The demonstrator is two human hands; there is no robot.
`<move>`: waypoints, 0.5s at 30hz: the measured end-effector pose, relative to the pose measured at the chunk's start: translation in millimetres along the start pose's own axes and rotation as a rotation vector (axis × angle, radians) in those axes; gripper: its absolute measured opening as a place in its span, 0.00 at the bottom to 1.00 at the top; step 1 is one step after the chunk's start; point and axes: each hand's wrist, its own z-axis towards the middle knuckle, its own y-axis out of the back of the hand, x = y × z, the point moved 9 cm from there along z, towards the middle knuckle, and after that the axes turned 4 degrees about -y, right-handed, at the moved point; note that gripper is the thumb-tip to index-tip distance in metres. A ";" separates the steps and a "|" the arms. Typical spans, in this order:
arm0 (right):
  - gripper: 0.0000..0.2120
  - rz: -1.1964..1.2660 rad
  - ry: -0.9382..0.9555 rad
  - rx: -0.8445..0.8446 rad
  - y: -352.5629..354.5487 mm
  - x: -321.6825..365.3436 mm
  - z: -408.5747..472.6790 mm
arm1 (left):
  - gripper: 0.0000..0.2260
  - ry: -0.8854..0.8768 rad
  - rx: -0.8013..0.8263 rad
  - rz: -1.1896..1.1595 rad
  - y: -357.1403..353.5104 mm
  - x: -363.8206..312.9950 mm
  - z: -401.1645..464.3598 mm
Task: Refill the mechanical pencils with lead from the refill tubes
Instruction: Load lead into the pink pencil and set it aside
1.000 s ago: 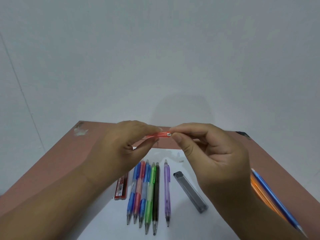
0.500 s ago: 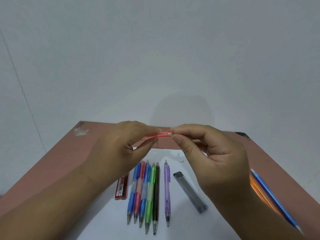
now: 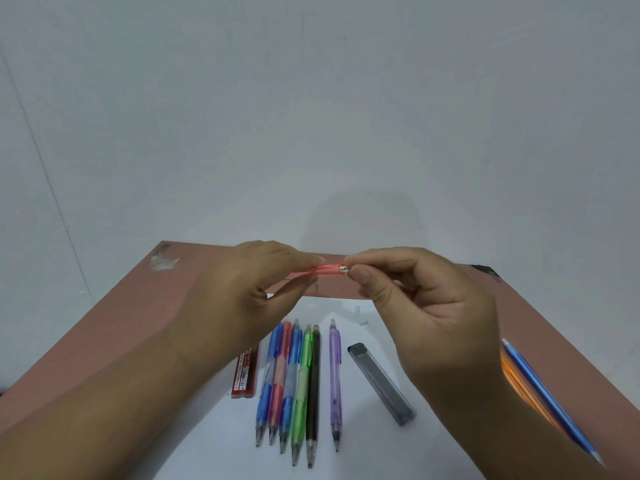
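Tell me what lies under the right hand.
Under the right hand, an orange pencil and a blue pencil lie on the table; the hand hides the orange pencil's upper end.

Pink pencil (image 3: pixel 325 270) between both hands

Pencil row (image 3: pixel 294 386) lies packed side by side, red tube (image 3: pixel 245 375) just left. Gaps each side of purple pencil (image 3: pixel 335 382); grey tube (image 3: pixel 381 382) lies diagonal to its right. Both forearms overhang paper's (image 3: pixel 214 445) sides.

Nine mechanical pencils counted: six on white sheet (image 3: pixel 367 452), one pink (image 3: pixel 325 270) held aloft, blue (image 3: pixel 547 393) and orange (image 3: pixel 519 382) at right. Two refill tubes, red (image 3: pixel 246 374) and grey (image 3: pixel 381 382). Two hands seen.
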 end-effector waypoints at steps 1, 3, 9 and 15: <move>0.06 -0.011 0.004 0.003 -0.2 0.4 -0.1 | 0.11 0.002 0.002 0.002 -0.4 0.5 -0.2; 0.06 -0.032 0.016 0.006 -0.9 1.3 0.0 | 0.11 0.008 0.001 -0.001 -0.7 1.3 -0.7; 0.07 -0.116 0.082 -0.006 -0.9 5.0 3.1 | 0.12 0.001 0.013 -0.010 -1.2 -0.6 -0.6; 0.09 -0.119 -0.006 -0.048 2.0 -5.0 4.2 | 0.12 0.004 0.018 -0.033 -2.7 -1.2 -0.4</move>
